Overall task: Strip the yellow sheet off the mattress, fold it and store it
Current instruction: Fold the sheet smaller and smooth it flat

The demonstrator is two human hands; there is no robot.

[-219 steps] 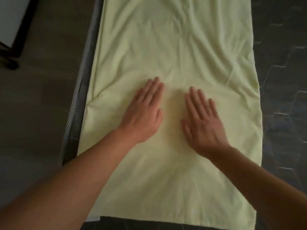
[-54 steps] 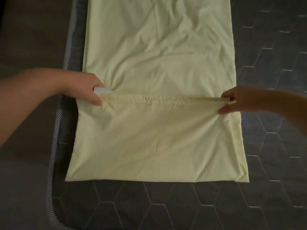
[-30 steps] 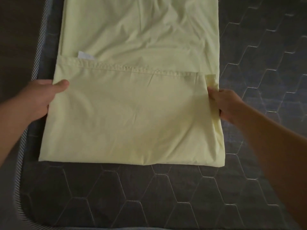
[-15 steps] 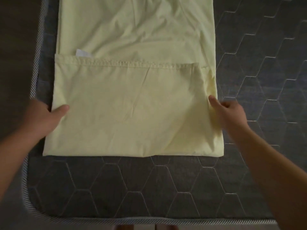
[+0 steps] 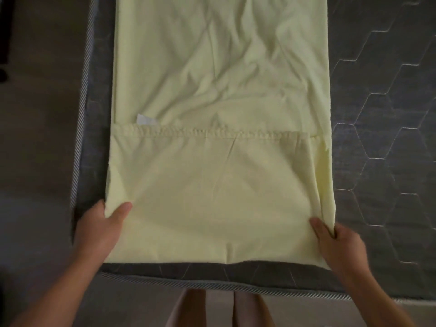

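left grip (image 5: 99, 232) clamped on the left edge of the yellow sheet (image 5: 212, 197) near its lower-left corner, thumb on top of the cloth, fingers tucked around the edge. right grip (image 5: 339, 244) same on the right edge near the lower-right corner, thumb on top, fingers curled under. both grips closed on fabric, nothing else held.

vs half a second ago: grips were midway up the side edges of the folded panel, now down by the near corners. the near fold had a wide band of bare mattress (image 5: 377, 138) in front of it, now only a thin strip before the mattress edge, so the sheet sits closer to the person. the fold-over is unchanged, with the hem (image 5: 212, 133) across mid frame.

sheet lies on the mattress, centre of frame, running off the top. pale yellow thin cloth, long strip shape, near end doubled back into a roughly rectangular panel. the panel is fairly smooth with one vertical crease, upper part rumpled with diagonal wrinkles. hem puckered, gathered-looking stitching. small white tag (image 5: 145, 119) pokes out just above the hem at left.

mattress dark grey, quilted with hexagon stitching, striped piping (image 5: 80, 114) along the left and bottom edges. brown floor (image 5: 35, 138) left of frame. person's legs (image 5: 195, 308) at bottom centre.
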